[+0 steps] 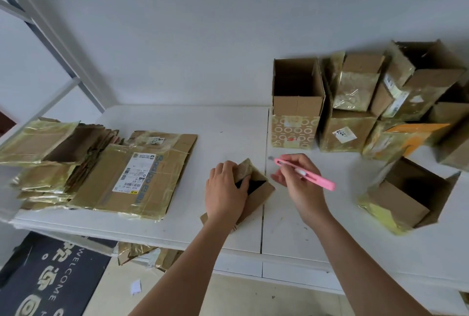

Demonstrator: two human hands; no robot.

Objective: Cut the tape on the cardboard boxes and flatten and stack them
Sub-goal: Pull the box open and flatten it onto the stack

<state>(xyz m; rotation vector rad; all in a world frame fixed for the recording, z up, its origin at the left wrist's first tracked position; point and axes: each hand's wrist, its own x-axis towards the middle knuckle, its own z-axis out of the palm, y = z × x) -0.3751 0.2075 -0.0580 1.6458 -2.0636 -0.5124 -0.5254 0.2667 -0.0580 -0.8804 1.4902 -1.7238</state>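
We're looking at a plain white wall [203,23] behind a white table [291,234] that's really two tops pushed together, with a dark seam running front to back between them. Off to the left there's a slanted white and grey metal frame [48,33], some kind of shelf or bunk we can't quite make out, and the light is soft and even with hardly any shadows. Down on the pale floor [121,298] we've got a dark doormat [50,280] with WELCOME printed on it and a little white scrap of paper [135,287] lying near it.
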